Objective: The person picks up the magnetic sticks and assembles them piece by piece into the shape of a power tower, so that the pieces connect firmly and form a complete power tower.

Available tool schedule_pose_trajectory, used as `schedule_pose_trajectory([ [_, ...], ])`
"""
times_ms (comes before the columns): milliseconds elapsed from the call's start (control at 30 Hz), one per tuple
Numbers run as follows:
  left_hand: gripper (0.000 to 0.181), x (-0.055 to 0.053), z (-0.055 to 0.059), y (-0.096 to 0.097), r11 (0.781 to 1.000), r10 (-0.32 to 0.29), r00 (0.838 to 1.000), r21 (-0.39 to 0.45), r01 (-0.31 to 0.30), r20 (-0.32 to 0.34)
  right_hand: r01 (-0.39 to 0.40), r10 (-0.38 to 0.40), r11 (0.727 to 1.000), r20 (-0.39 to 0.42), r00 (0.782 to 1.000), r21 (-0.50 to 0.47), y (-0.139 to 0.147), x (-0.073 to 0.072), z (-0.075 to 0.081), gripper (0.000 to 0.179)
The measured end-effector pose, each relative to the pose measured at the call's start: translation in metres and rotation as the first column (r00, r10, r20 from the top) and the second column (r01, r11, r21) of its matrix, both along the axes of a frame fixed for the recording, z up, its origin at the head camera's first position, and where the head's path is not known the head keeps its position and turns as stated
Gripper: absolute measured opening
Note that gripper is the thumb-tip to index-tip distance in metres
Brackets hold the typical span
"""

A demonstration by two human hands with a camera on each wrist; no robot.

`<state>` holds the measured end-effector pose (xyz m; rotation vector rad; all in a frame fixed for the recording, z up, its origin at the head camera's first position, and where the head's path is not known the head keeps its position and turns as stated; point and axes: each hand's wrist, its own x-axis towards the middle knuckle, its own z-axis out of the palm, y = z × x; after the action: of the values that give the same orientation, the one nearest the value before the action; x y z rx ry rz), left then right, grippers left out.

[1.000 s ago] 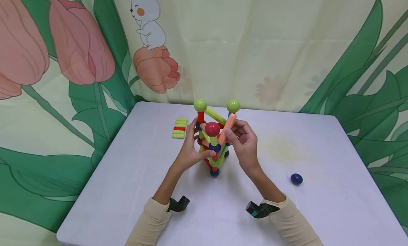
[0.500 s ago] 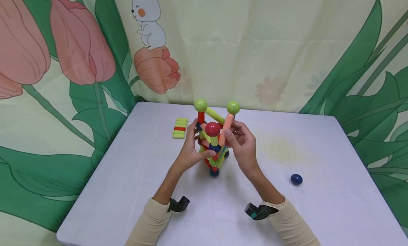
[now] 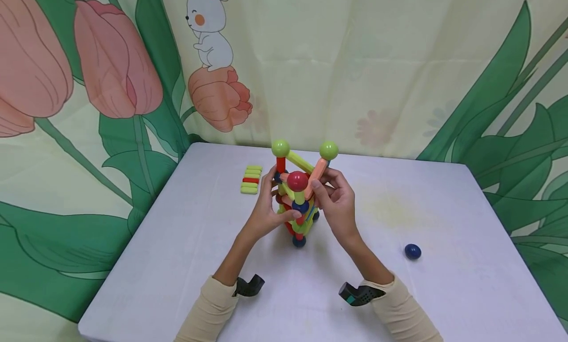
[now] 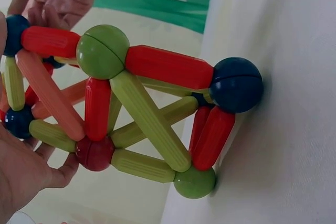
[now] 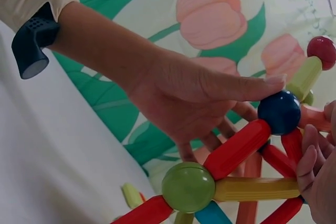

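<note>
A tower of coloured rods and balls (image 3: 299, 227) stands on the table, with a red ball (image 3: 298, 181) and two green balls (image 3: 280, 148) on top. My left hand (image 3: 262, 211) grips its upper part; the thumb lies on a front blue ball (image 5: 279, 112) and fingers touch a dark red ball (image 4: 94, 153) on the far side. On the right, my right hand (image 3: 339, 199) pinches an orange rod (image 3: 317, 172) between thumb and fingers. That rod leans, its upper end near the right green ball (image 3: 329, 150). Whether either end touches a ball, I cannot tell.
A short row of yellow-green rods and one red rod (image 3: 250, 180) lies behind the left hand. A loose dark blue ball (image 3: 412, 252) rests on the right of the white table (image 3: 177, 263). Behind the table hangs a printed curtain (image 3: 306, 76).
The orange rod in my right hand first swung more upright, then tilted again, its lower end shifting behind the red ball. My left hand keeps its grip on the tower.
</note>
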<state>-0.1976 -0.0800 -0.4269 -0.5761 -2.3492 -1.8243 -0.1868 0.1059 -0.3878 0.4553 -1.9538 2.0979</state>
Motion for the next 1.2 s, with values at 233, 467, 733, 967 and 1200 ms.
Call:
schedule_pose_trajectory([
  [233,0.112,0.004,0.001,0.006,0.999,0.034,0.999,0.008,-0.034,0.001,-0.043,0.041,0.996,0.026,0.999,0.074,0.006,-0.001,0.0,0.035],
  [467,0.109,0.01,0.006,0.03,0.987,0.119,0.989,0.101,-0.128,0.084,-0.02,0.017,0.987,0.017,1.0,0.157,0.016,-0.01,0.001,0.036],
  [733,0.104,0.012,0.004,0.06,0.956,0.276,0.959,0.087,-0.282,0.069,0.049,-0.054,0.988,0.024,0.998,0.148,0.032,-0.019,-0.003,0.037],
  [967,0.09,0.011,0.002,0.066,0.958,0.258,0.966,0.129,-0.258,0.016,0.082,-0.082,0.981,-0.011,0.997,0.175,0.05,-0.021,-0.005,0.033],
  [1200,0.056,-0.007,-0.003,0.027,0.988,0.11,0.992,0.118,-0.102,-0.063,0.087,0.021,0.913,-0.258,0.966,0.398,0.066,-0.02,-0.016,0.057],
])
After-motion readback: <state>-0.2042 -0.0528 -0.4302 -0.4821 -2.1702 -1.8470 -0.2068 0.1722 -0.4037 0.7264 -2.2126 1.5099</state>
